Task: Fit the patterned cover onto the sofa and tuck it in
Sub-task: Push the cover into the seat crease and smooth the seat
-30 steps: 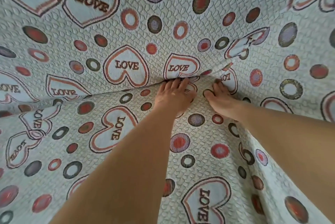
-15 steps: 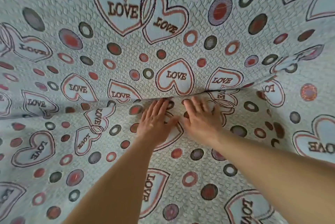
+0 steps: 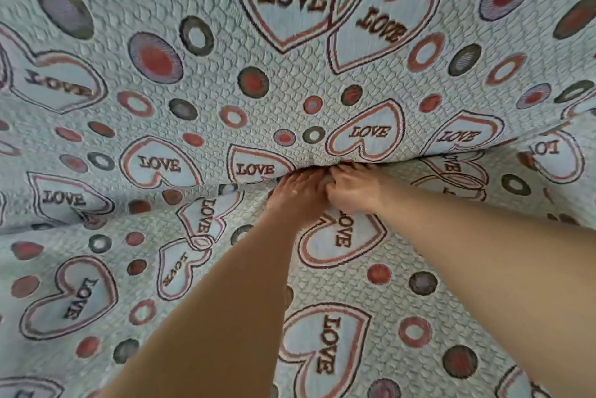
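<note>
Patterned cover [image 3: 161,268] spread over the whole sofa, with the crease [image 3: 206,186] between seat and backrest running left to right directly ahead of both hands. Left hand [image 3: 298,196] and right hand [image 3: 350,192] touch side by side at the crease, equally near it. Fingers extend forward, close together, tips buried in the fold; any pinch cannot be told.

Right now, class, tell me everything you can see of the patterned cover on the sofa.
The cover fills the whole view: pale blue-grey quilted-looking fabric with hearts reading LOVE and red, grey and white rings and dots. It lies over the seat and up the backrest, folding into a crease between them, with slight wrinkles along it. The left hand and right hand press side by side at that crease, fingers pushed into the fold, fingertips hidden. Both bare forearms lie above the seat part.
</note>
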Tool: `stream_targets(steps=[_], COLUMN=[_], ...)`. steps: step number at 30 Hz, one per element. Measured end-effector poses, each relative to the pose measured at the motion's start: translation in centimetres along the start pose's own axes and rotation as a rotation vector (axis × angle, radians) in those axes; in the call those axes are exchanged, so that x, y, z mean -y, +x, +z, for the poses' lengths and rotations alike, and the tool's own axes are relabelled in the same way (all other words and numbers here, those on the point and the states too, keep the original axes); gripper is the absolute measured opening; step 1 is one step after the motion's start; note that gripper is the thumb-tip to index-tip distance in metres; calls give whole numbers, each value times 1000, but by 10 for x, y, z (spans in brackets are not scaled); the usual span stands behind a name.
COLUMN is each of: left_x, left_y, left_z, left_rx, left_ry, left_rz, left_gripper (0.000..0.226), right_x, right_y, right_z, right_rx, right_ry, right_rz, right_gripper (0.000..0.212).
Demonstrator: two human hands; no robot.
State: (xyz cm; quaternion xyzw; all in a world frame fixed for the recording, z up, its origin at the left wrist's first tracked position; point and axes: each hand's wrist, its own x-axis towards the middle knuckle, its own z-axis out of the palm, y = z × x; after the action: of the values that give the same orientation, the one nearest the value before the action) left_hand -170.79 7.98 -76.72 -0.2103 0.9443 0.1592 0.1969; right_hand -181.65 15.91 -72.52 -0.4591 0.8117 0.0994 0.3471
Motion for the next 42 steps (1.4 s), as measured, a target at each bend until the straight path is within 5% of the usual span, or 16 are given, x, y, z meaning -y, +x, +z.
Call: stream_targets(steps=[9, 13, 20, 25, 30, 34, 42], left_x=[9, 26, 70, 97, 122, 140, 164], left_y=[-5, -44, -103, -125, -98, -75, -53], left_z=[-9, 0, 32, 45, 45, 38, 43], left_rx=[-114, -286, -474, -450, -522, -344, -248], left_ry=[-40, 30, -244, -346, -78, 13, 17], left_rz=[-23, 22, -100, -116, 71, 73, 130], left_gripper=[40, 65, 62, 71, 30, 39, 42], right_x=[11, 28, 90, 134, 153, 162, 164], right_y=[4, -11, -30, -21, 5, 31, 55], right_z=[4, 12, 35, 36, 31, 26, 27], right_rx=[-28, -111, -101, -88, -42, 37, 62], right_ry=[-60, -96, -39, -90, -162, -174, -154], right_rz=[92, 175, 24, -148, -205, -182, -127], right_gripper=[57, 57, 68, 64, 63, 63, 64])
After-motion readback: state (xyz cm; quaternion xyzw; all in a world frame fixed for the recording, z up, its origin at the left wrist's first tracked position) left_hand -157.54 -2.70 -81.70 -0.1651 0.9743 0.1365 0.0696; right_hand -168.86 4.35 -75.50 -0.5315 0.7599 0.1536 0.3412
